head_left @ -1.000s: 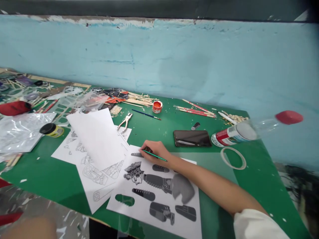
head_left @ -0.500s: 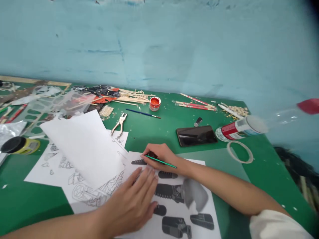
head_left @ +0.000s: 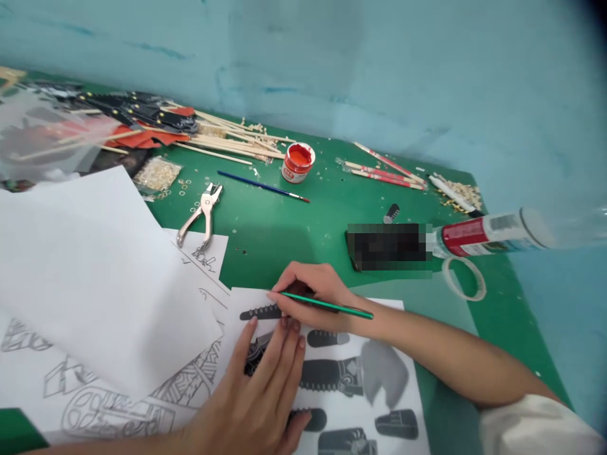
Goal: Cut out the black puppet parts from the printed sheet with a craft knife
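Observation:
My right hand (head_left: 313, 297) pinches a thin green paintbrush (head_left: 332, 306) close to one end, which is hidden behind my fingers. It rests at the top of a white sheet (head_left: 348, 395) printed with dark grey and black shapes. My left hand (head_left: 265, 379) lies flat on that same sheet with its fingers stretched out, covering some of the shapes. Just above my left fingertips is a long dark printed shape (head_left: 256, 313) with a bumpy edge. Left of my left hand, a blank white sheet (head_left: 95, 272) overlaps papers with line drawings (head_left: 118, 411).
Beyond my hands stand an open jar of red paint (head_left: 298, 163), a blue paintbrush (head_left: 260, 186) and a hole punch (head_left: 202, 215). Rightward are a blurred-out dark phone (head_left: 389, 246), a plastic bottle (head_left: 488, 234) on its side and a tape ring (head_left: 465, 278). Wooden sticks (head_left: 237, 142) lie near the wall.
The view has moved closer and tilted, shifting the leftmost papers partly out of frame. Both hands stay on the printed sheet, and the right one still grips the green brush.

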### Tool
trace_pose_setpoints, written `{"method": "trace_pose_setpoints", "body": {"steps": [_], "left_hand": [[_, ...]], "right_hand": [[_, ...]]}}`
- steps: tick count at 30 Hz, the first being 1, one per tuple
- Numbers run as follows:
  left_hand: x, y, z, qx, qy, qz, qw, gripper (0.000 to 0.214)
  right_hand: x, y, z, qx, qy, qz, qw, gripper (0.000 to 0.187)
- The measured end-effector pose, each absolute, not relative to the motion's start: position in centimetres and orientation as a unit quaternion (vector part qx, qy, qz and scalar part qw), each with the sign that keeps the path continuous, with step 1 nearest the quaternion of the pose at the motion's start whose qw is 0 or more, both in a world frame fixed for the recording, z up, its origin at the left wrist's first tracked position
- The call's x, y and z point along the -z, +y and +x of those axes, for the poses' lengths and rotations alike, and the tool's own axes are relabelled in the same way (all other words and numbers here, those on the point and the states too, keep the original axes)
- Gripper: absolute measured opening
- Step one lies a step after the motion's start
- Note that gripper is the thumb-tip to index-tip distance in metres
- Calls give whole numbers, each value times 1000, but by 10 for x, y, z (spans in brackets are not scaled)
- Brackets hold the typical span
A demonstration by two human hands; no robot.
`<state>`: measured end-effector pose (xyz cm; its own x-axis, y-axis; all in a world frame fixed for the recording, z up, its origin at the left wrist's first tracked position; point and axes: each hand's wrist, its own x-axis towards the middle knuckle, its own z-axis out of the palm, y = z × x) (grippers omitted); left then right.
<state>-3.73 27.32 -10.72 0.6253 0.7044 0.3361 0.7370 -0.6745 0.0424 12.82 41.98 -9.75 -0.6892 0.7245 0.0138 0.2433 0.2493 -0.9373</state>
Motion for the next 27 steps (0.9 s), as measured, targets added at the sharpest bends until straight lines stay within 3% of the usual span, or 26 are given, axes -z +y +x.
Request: {"method": "trace_pose_setpoints", "body": {"steps": [10, 20, 23, 27], "left_hand": [[105, 270, -37, 152, -407, -901, 11, 71], [109, 266, -37, 169, -414, -894, 28, 73], [111, 266, -37, 167, -415, -894, 34, 73], [113, 266, -37, 166, -416, -893, 42, 72]], "right_hand": [[93, 416, 131, -572, -667, -357, 316, 18], [-9, 411, 167, -507, -655, -292, 478, 14], [-18, 410, 176, -495, -674, -287, 467, 13], [4, 414, 160, -551, -686, -307, 362, 42]]}}
